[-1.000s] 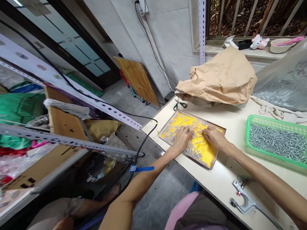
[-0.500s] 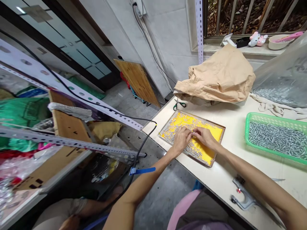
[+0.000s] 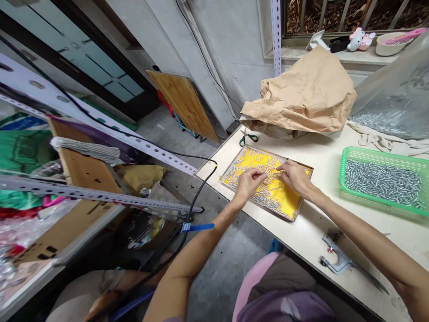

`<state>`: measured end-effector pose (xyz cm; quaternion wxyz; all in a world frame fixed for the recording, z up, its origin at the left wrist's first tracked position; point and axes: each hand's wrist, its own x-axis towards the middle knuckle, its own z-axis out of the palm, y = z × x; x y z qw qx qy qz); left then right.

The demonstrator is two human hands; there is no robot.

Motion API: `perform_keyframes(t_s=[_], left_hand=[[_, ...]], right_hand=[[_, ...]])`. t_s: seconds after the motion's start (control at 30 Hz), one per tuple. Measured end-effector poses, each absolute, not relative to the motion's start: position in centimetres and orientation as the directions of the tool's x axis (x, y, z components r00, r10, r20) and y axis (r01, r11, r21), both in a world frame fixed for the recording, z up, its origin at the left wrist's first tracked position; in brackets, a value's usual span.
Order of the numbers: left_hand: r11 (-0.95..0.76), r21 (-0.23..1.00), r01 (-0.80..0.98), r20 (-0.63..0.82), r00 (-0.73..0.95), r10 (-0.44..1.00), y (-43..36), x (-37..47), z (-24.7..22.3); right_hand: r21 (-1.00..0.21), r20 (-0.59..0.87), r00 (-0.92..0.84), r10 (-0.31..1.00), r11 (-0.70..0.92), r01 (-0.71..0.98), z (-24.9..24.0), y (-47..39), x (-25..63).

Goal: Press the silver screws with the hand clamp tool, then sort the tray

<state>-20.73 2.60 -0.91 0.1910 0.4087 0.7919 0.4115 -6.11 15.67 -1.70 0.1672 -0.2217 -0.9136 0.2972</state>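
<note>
A shallow brown-rimmed tray with a yellow bottom lies near the table's left corner. Small silver metal pins, perhaps screws, are scattered in it, thickest along the left and front. Over the tray's left half, my left hand has its thumb and fingertips pinched together, pointing right. My right hand is over the right half, fingers curled and pinched, pointing left towards the other hand. A small gap separates the two hands. Whatever each pinch holds is too small to make out.
A green plastic basket full of similar metal pieces stands to the right. Behind the tray are green-handled scissors and a crumpled brown paper bag. A metal clamp-like tool lies at the front edge. A black cable hangs left.
My hands, whose fingertips met over the tray, have drawn apart, the left one leftwards and the right one rightwards. The whole view has shifted slightly.
</note>
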Motion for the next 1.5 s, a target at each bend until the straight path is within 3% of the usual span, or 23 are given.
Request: perform_keyframes(t_s=[0.1,0.23,0.43,0.63,0.87,1.03,1.13,1.23,1.3,1.37,1.5], left_hand=[[0.332,0.676,0.658,0.185,-0.588,0.788,1.6,-22.0,-1.0],[0.387,0.469,0.794,0.218,-0.528,0.821,0.5,-22.5,-1.3],[0.406,0.330,0.853,0.171,-0.476,0.863,-0.2,-22.0,-2.2],[0.379,0.366,0.850,0.163,-0.459,0.873,0.0,-21.6,-2.4],[0.311,0.430,0.848,0.073,-0.376,0.924,0.0,-21.0,-2.6],[0.216,0.449,0.867,-0.015,-0.234,0.972,-1.2,-20.1,-2.3],[0.182,0.403,0.897,-0.069,-0.168,0.983,-1.5,-19.7,-2.1],[0.182,0.366,0.913,-0.088,-0.161,0.983,-0.7,-19.8,-2.4],[0.208,0.365,0.907,-0.077,-0.194,0.978,0.2,-20.0,-2.7],[0.242,0.378,0.894,-0.053,-0.240,0.969,1.2,-20.4,-3.0],[0.278,0.404,0.872,-0.005,-0.302,0.953,2.1,-21.2,-3.3]], right_hand=[[-0.423,0.065,-0.907,0.416,0.835,0.352,-1.2,14.9,-6.2],[-0.343,-0.090,-0.952,0.293,0.888,0.306,-0.8,13.1,-7.8],[-0.333,-0.143,-0.904,0.402,0.841,0.426,-1.7,12.2,-9.2],[-0.451,-0.139,-0.894,0.427,0.776,0.441,-1.6,14.3,-7.5],[-0.654,0.010,-0.852,0.523,0.648,0.390,-3.0,15.6,-5.5],[-0.605,0.072,-0.872,0.484,0.716,0.348,-3.3,14.9,-4.6],[-0.493,0.076,-0.942,0.328,0.833,0.250,-2.9,13.8,-3.9],[-0.437,-0.020,-0.988,0.152,0.888,0.145,-2.4,12.5,-3.4],[-0.395,-0.086,-0.978,0.189,0.895,0.208,-2.1,11.9,-3.4],[-0.353,-0.098,-0.942,0.322,0.874,0.335,-1.9,11.9,-3.4],[-0.443,-0.045,-0.909,0.415,0.807,0.390,-2.0,13.1,-2.8]])
